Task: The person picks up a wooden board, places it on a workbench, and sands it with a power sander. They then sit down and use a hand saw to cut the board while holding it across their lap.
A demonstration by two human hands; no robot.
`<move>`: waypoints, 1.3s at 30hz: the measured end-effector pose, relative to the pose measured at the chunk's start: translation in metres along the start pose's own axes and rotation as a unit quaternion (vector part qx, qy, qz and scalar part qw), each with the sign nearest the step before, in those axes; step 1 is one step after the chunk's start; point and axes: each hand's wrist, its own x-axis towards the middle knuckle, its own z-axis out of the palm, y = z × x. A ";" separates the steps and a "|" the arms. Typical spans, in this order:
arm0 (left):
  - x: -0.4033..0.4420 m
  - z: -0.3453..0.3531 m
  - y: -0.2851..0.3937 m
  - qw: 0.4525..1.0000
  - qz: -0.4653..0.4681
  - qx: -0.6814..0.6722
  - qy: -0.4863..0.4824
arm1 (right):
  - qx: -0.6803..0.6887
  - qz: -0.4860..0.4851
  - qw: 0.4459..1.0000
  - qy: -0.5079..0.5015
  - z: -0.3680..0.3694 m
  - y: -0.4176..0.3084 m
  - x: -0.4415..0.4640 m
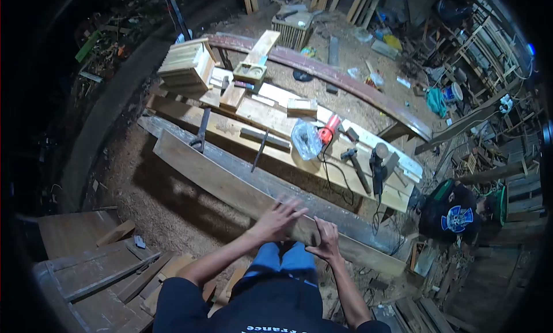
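White lettering is printed on the dark shirt (253,304), seen upside down; "France" can be read, the rest being cut by the frame edge. A blue-and-white, cross-shaped emblem (457,219) is borne by a black item at far right. A long brown plank (219,186), smooth-faced and slightly bowed, is set on edge directly before the blue-trousered legs, slanted across the view beside a scuffed grey board (299,196). On its upper edge the left hand (280,219) is laid, blurred, fingers extended and apart. By the right hand (326,240) the same edge is clamped, fingers over the top, thumb against the near face. Beyond, on the pale wooden worktop (398,199), a red power tool (330,129), a crumpled clear plastic bag (306,139), a dark-handled hammer (358,170) and a slatted wooden box (185,67) are carried. The floor (129,186) is covered with loose, crumbly shavings.
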 end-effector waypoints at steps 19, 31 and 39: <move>-0.147 -0.124 -0.098 0.972 -0.079 0.074 0.207 | -0.101 -0.142 0.982 -0.068 -0.048 -0.167 0.144; -0.398 -0.118 -0.343 0.927 -0.235 -0.010 0.292 | 0.016 -0.087 0.993 -0.078 0.204 -0.349 0.347; -0.495 -0.243 -0.530 0.949 -0.218 -0.046 0.224 | 0.064 -0.056 0.991 -0.100 0.295 -0.498 0.479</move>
